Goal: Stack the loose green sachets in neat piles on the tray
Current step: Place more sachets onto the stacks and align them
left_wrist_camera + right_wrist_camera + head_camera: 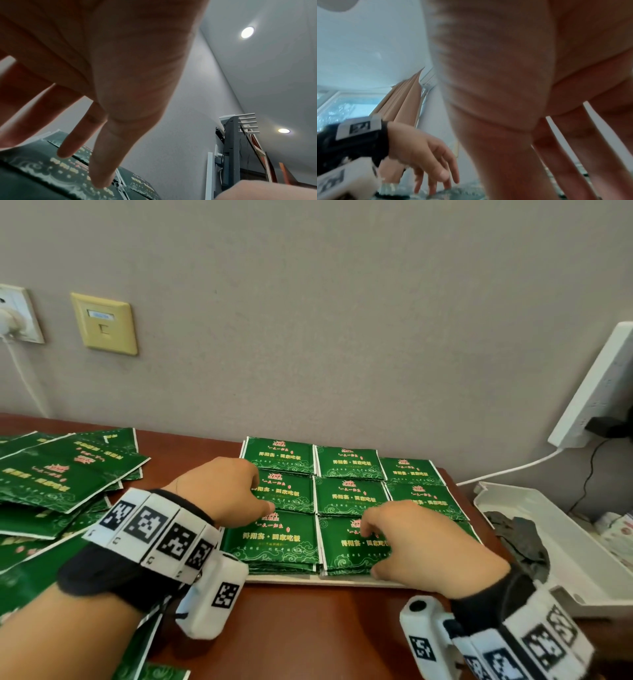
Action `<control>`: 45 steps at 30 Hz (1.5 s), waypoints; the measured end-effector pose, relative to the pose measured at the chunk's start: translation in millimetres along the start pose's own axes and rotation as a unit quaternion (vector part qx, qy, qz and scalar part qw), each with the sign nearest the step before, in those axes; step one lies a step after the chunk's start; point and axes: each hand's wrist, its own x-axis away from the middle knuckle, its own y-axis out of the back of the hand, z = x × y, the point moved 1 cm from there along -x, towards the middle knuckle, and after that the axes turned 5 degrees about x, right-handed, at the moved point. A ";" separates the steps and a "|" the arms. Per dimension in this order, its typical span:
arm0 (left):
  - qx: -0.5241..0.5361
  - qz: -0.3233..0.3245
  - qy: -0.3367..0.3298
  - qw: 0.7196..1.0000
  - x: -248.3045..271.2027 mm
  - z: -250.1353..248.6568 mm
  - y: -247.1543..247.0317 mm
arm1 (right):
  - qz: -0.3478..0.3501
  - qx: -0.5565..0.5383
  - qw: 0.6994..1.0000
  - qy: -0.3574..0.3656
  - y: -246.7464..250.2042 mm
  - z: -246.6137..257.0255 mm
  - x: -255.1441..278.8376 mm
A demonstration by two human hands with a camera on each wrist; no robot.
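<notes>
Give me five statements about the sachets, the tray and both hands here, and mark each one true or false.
1. The stacked green foil sachets sit in a three-by-three grid on the flat white tray. True.
2. The left hand holds a sachet lifted off the piles. False: its straight fingers rest on the piles and hold nothing.
3. A heap of loose green sachets lies to the left of the tray. True.
4. The right hand rests in the white plastic bin. False: it lies on the near-right piles.
5. The dark wooden table stands against a grey wall. True.

brown table (301,628), white tray (342,581), loose green sachets (58,481), white bin (548,546)
</notes>
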 end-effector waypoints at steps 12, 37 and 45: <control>-0.019 -0.005 -0.002 1.000 11.3 -3.3 9.3 | -0.038 0.048 0.998 0.003 -1.9 16.5 1.9; -0.050 0.011 0.119 0.992 172.3 138.5 6.3 | 0.081 -0.132 0.976 0.151 -17.0 214.9 62.3; 0.064 0.020 0.135 0.989 173.3 156.9 -7.2 | 0.135 -0.106 0.983 0.069 -12.7 220.9 54.6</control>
